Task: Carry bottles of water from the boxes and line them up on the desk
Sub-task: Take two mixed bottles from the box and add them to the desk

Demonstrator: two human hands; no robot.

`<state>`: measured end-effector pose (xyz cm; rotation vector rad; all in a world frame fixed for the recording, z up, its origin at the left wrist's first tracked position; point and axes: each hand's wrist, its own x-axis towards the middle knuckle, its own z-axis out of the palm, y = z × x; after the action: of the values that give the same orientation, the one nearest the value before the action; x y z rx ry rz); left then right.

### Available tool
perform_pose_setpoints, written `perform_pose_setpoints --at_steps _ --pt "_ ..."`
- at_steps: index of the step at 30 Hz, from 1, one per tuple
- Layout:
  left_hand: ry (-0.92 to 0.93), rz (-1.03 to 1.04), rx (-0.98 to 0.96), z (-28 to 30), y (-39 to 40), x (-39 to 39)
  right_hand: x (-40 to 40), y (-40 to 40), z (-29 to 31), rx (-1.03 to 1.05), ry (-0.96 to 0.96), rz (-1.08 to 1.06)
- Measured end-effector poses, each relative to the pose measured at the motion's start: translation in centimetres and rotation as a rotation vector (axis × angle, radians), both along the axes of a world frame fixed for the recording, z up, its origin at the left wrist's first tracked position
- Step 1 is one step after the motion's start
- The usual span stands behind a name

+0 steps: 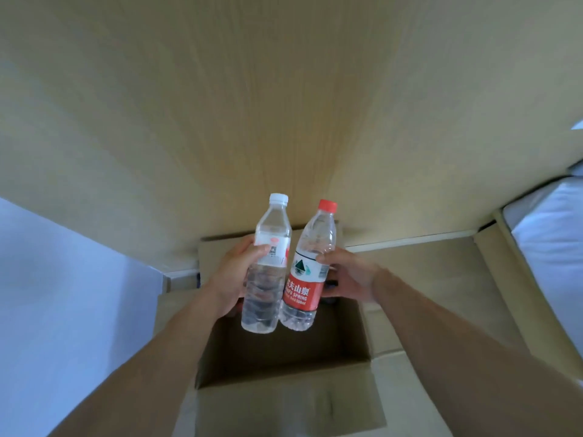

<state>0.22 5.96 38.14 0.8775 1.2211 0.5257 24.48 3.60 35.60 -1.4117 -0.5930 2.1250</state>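
Observation:
My left hand (235, 272) grips a clear water bottle with a white cap (266, 269) around its middle. My right hand (348, 272) holds a second water bottle with a red cap and red label (307, 279). Both bottles are upright, tilted slightly, and side by side, nearly touching. They hang above an open cardboard box (284, 357) whose inside looks dark and bare where I can see it. Beyond the box rises the light wooden desk surface (284, 105).
A second open cardboard box (426, 279) lies to the right of the first. White bedding (549, 241) is at the far right. A pale blue wall or floor (63, 294) fills the left side. Box flaps (290, 411) spread near the bottom edge.

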Motion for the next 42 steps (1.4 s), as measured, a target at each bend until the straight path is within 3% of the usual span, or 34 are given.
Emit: perform_pose_setpoints --at_steps 8,14,20,25,34,42 --pt "-0.21 0.049 -0.196 8.1 0.1 0.9 0.1 -2.7 7.8 0.0 0.073 -0.189" --pt "-0.246 -0.049 -0.08 10.8 0.1 1.1 -0.1 -4.3 11.4 0.023 0.005 -0.29" --pt "-0.168 -0.169 -0.02 12.4 -0.6 1.3 -1.3 -6.7 13.8 0.052 0.039 -0.344" --pt "-0.229 -0.303 0.038 13.4 -1.9 2.6 -1.3 -9.6 14.8 0.021 0.089 -0.411" --pt "-0.395 -0.517 -0.34 13.3 -5.3 8.0 1.7 -18.0 16.5 0.081 0.094 -0.684" --pt "-0.294 -0.78 -0.167 14.0 -13.8 14.6 5.4 -30.2 18.0 0.13 0.076 -0.969"
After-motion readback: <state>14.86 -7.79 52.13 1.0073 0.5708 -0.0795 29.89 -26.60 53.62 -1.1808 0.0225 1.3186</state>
